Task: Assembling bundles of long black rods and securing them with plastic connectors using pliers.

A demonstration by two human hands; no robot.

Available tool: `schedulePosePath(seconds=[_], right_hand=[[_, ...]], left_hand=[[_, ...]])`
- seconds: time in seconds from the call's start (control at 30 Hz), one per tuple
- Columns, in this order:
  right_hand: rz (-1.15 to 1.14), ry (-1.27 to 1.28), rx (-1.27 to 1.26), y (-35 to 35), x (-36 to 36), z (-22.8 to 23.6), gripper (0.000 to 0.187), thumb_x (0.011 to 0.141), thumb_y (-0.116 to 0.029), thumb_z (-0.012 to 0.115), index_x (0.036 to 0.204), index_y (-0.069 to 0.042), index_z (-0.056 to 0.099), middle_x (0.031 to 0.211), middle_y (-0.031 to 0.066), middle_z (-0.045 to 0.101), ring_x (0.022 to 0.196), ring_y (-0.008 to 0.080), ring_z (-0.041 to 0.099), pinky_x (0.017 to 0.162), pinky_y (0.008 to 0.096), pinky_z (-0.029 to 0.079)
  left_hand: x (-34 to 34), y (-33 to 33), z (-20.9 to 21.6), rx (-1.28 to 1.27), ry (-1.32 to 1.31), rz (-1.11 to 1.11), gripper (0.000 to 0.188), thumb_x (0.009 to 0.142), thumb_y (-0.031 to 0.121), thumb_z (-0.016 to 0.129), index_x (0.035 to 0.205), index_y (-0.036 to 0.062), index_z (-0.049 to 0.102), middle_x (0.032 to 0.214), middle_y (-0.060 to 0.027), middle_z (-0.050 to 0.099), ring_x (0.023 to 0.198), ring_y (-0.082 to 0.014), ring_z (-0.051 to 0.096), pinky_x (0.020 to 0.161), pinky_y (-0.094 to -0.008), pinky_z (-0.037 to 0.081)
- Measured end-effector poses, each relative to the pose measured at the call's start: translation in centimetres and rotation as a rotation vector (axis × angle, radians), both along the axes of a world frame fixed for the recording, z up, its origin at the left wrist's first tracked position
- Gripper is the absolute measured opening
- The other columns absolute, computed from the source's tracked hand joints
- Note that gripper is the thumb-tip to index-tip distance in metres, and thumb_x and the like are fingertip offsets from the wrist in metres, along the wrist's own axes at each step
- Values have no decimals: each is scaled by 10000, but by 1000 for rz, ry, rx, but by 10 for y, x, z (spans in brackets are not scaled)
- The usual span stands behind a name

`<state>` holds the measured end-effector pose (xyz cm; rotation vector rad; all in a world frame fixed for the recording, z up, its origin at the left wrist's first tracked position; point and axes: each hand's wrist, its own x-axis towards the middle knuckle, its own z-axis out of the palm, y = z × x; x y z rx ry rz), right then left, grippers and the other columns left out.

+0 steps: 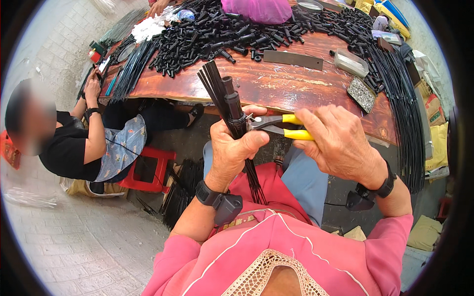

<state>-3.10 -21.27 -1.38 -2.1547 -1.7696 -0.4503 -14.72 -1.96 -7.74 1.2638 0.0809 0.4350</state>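
My left hand (232, 148) is closed round a bundle of thin black rods (212, 84), which slants from above the table edge down to my lap. Against the rods in the same grip stands a black tubular plastic fitting (232, 103). My right hand (340, 143) grips a pair of pliers (296, 134) with yellow handles. The metal jaws touch the fitting's side just above my left thumb, at a short bit of silvery wire (251, 117). Whether the jaws are closed on that wire, I cannot tell.
Black plastic fittings (197, 44) heap along the far side of the wooden table (291, 89). A clear box (351, 63) and a tray of small metal pieces (362, 93) stand right. Long black rods (402, 113) hang over the right edge. Another person (74, 143) sits left beside a red stool (153, 170).
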Motion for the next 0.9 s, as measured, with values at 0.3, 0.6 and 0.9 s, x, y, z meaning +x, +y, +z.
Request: schedulePosePath(seconds=[0.3,0.6,0.9], right_hand=[[49,1418,-750,18,23,-4,417,711,-326,774,872,24,611,688,121,649,545,189,638,481,295,494],[-276,170,27,22,-29,-55,279,677,-1,623,928,1,500,830,159,574,763,316,606,660,381,496],[-175,263,-208,20,-9,-14,189,739,-52,622,881,32,530,745,226,633,680,385,656,599,454,521]], left_hand=[[-5,-1,-2,-118,-22,-36,395,750,160,808,1043,-35,628,618,26,528,460,-39,441,404,-205,326],[0,5,-4,-153,5,4,931,874,791,265,1076,-60,585,515,35,405,368,-68,303,372,-244,280],[-3,4,11,-248,125,7,982,897,770,127,1021,-71,620,438,17,332,328,-91,266,347,-256,282]])
